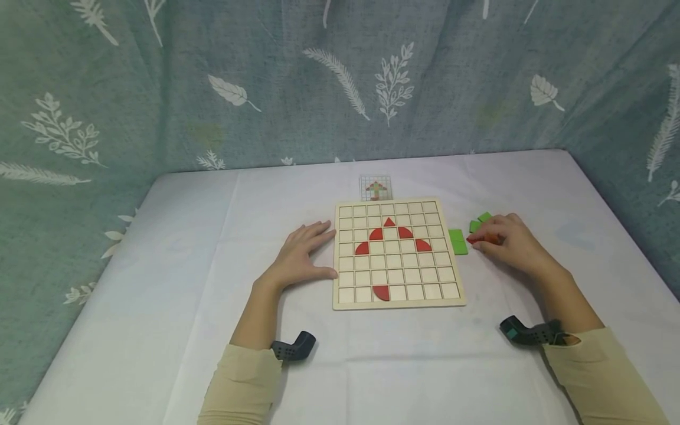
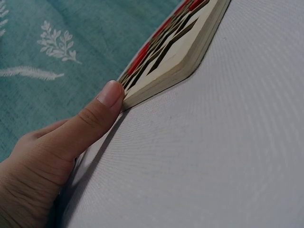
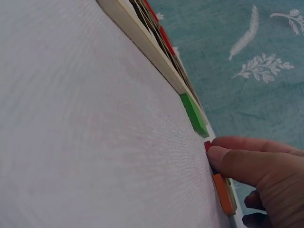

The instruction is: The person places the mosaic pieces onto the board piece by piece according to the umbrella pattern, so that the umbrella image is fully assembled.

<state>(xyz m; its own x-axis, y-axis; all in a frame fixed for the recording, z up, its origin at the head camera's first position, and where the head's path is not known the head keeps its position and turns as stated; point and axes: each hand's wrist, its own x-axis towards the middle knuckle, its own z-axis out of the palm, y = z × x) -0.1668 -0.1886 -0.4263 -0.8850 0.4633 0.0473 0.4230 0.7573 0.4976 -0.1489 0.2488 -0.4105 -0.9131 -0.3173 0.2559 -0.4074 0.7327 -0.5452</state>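
Note:
A wooden grid board (image 1: 399, 306) lies on the table with several red pieces (image 1: 381, 293) set in its cells: quarter-round ones and a triangle (image 1: 389, 222). Along the board's left edge rests my left hand (image 1: 297, 257), fingers spread and thumb against the side; the left wrist view shows the thumb (image 2: 110, 95) at a corner. To the right of the board, my right hand (image 1: 512, 242) pinches a small red tile (image 1: 470, 239) between thumb and index finger. Most of that tile is hidden by the fingertips. An orange tile (image 3: 224, 194) sits beneath the right hand.
Two green square tiles (image 1: 458, 242) lie against the board's right edge. More green tiles (image 1: 484, 216) are beyond the right hand. A small pattern card (image 1: 366, 188) lies behind the board. A leaf-print curtain (image 1: 287, 88) hangs behind the white-covered table (image 1: 372, 360).

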